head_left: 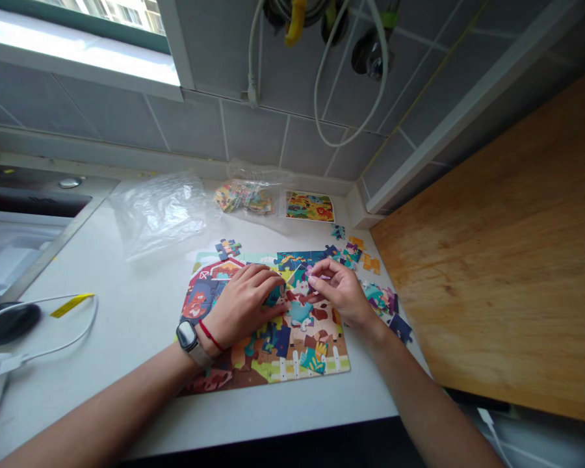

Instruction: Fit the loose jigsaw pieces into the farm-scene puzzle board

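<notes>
Two hands rest on the puzzle: left hand pressed flat, right hand seemingly pinching a piece.

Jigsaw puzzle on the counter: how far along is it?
Mostly built: the jigsaw puzzle already shows a red barn at its left and a white fence along the near edge. In hand: the right hand pinches one puzzle piece over the middle, while the left hand lies flat on the picture. Left: loose pieces lie beside its right edge and a stray piece above the barn.
</notes>
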A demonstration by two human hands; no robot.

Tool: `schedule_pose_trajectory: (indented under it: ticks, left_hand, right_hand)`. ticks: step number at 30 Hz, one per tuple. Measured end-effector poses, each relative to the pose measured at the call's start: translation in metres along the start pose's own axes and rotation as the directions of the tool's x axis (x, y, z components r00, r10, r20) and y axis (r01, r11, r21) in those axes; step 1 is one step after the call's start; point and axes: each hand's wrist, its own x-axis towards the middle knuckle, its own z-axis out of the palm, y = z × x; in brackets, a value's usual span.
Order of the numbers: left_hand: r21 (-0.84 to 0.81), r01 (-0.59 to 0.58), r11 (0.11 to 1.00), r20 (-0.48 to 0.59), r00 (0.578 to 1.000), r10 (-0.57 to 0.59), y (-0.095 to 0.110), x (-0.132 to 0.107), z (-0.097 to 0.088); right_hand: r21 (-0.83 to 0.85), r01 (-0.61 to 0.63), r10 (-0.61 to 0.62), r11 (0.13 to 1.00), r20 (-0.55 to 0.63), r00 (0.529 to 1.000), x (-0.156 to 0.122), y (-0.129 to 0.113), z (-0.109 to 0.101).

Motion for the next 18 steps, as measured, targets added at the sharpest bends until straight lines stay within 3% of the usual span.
schedule_pose_trajectory:
  ticks: [6, 10, 13, 18]
  left_hand:
    - [-0.021, 0.053, 0.998, 0.017, 0.998, -0.052, 0.001, -0.003, 0.002]
    - [-0.209, 0.104, 0.972, -0.092, 0.988, -0.126, 0.003, -0.002, 0.001]
    - [-0.375, 0.19, 0.907, -0.121, 0.96, -0.251, 0.003, 0.0, -0.002]
    - [-0.607, 0.32, 0.728, -0.001, 0.915, -0.403, 0.002, 0.003, -0.003]
  right_hand:
    - [0.032, -0.013, 0.013, 0.999, -0.003, 1.0, 0.0, 0.015, 0.014]
    - [0.057, 0.0, 0.002, 0.998, -0.03, 1.0, -0.003, 0.015, 0.012]
    - [0.054, 0.017, -0.015, 0.998, -0.038, 0.999, -0.004, 0.016, 0.012]
    - [0.053, 0.05, -0.048, 0.997, -0.031, 0.998, -0.003, 0.018, 0.012]
